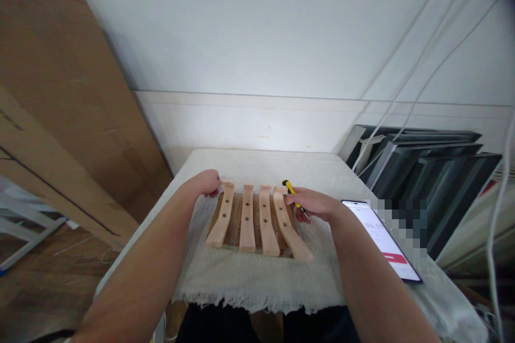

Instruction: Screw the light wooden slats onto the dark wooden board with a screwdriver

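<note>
A wooden rack (235, 225) lies on the cloth before me: several pale curved wooden pieces, each with two dark screw heads, across a browner board. My left hand (210, 183) is closed at the rack's far left corner, its fingertips against the end of the leftmost piece (223, 217). In my right hand (316, 203) is a yellow and black screwdriver (295, 197), held slantwise with its metal tip toward me. That hand's thumb side touches or nearly touches the rightmost piece (286, 222). Part of the board is hidden under the pale pieces.
A whitish cloth (257, 281) with a frayed front edge covers the table. To the right lies a phone (382, 241) with a lit timer. Dark flat panels (434, 166) lean beyond it, with white cables (418, 86) hanging down. A large cardboard box (80, 91) stands at left.
</note>
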Tool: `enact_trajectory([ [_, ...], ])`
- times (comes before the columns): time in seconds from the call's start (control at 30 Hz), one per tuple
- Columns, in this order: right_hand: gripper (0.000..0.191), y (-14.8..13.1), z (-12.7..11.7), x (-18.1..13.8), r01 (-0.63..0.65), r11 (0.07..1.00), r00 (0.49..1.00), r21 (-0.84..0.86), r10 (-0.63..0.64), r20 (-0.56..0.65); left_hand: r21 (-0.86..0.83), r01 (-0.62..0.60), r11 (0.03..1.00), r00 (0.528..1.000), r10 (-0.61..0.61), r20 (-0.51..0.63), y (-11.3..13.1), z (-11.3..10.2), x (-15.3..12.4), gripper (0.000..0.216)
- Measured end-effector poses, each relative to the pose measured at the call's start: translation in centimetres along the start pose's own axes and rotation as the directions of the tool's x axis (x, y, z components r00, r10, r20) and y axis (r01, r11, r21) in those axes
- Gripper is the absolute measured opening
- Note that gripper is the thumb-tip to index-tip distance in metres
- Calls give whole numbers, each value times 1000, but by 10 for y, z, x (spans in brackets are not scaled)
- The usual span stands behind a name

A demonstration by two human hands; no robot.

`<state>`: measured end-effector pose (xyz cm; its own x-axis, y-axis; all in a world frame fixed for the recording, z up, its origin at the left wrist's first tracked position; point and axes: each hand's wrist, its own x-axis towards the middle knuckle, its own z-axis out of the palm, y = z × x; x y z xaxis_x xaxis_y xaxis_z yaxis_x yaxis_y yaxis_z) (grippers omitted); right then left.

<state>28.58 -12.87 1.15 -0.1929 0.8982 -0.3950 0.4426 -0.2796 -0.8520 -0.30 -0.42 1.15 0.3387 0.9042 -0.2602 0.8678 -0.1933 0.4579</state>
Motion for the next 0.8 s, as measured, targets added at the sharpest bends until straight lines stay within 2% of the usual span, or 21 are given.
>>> enact_trajectory([
  [0.13,9,2,1,3,-49,997,999,55,49,9,-178,84,980,979,-48,199,4,-10,-17,21],
  [0.23,9,4,2,7,-22,990,999,138,27,-31,-380,181,907,967,-95,235,6,-16,-22,17],
  [0.33,16,5,5,13,104,972,991,211,-85,-100,-470,223,854,974,-170,153,6,-18,-19,16],
  [0.47,25,6,10,30,238,958,942,163,-187,-280,-487,222,845,974,-216,70,2,-20,-12,15],
  [0.6,26,10,14,48,237,964,908,121,-176,-380,-440,242,864,960,-280,-21,0,-25,-10,20],
  [0.7,26,12,13,53,214,973,910,89,-165,-380,-426,256,868,937,-331,-112,0,-29,-11,30],
  [0.8,25,10,10,46,191,979,920,64,-156,-361,-448,270,852,944,-326,-50,1,-29,-15,29],
])
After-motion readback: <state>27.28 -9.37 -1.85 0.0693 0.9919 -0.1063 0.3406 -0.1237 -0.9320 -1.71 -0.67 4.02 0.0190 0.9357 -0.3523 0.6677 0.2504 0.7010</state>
